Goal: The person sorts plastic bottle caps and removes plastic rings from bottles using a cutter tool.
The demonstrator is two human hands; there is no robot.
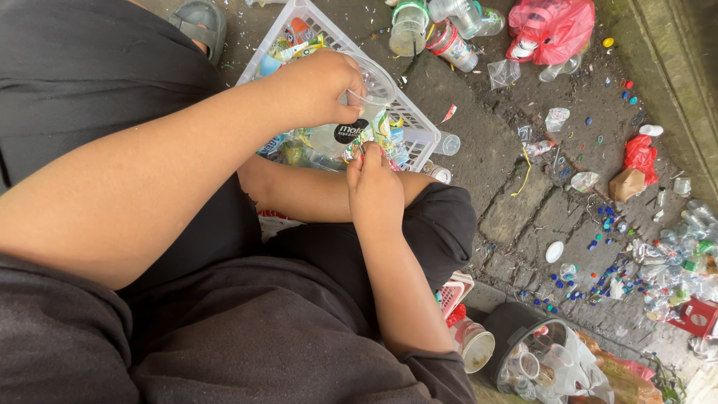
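Both hands [351, 127] on clear plastic cup [366, 93], over basket [419, 135].

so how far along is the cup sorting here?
Done: a white basket already holds a heap of plastic wrappers and cups. In hand: the left hand grips a clear plastic cup while the right hand pinches at its seal. Left: loose cups, bottles and scattered bottle caps on the paving.

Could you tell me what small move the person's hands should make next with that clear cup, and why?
Probably peel: the left hand holds a clear plastic cup over the white basket, and the right hand pinches something at the cup's lower edge. Pulling the right hand away would likely strip it off.
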